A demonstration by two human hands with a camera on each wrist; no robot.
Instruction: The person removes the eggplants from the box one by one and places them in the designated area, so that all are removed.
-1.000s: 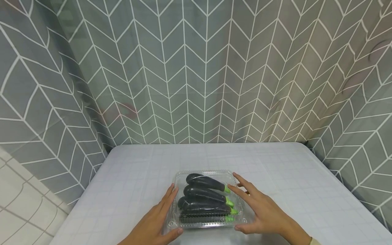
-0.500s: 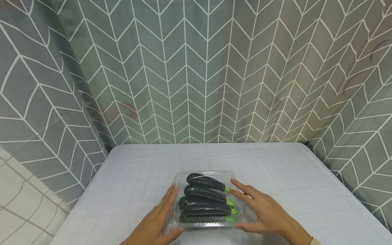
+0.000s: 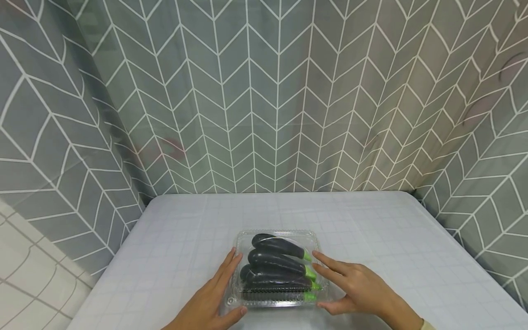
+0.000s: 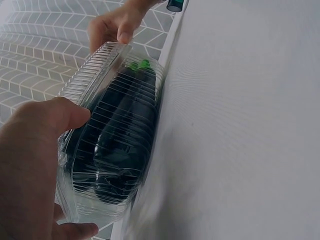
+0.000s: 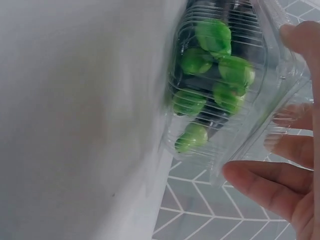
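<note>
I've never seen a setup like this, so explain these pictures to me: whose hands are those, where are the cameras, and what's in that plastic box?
These are one person's two bare hands, no machine. One camera sits on the head, looking down; one sits on each wrist, so those two views look tilted. On the pale checked table lies a clear ribbed plastic clamshell box holding several dark purple eggplants with bright green stems. The left hand rests on the box's left side, thumb at the front corner. The right hand touches the right side with straight fingers. The lid looks closed. A grey chevron-patterned curtain hangs behind.

The right hand (image 3: 356, 288) has slid nearer, apparently now touching the clamshell box (image 3: 277, 268).
</note>
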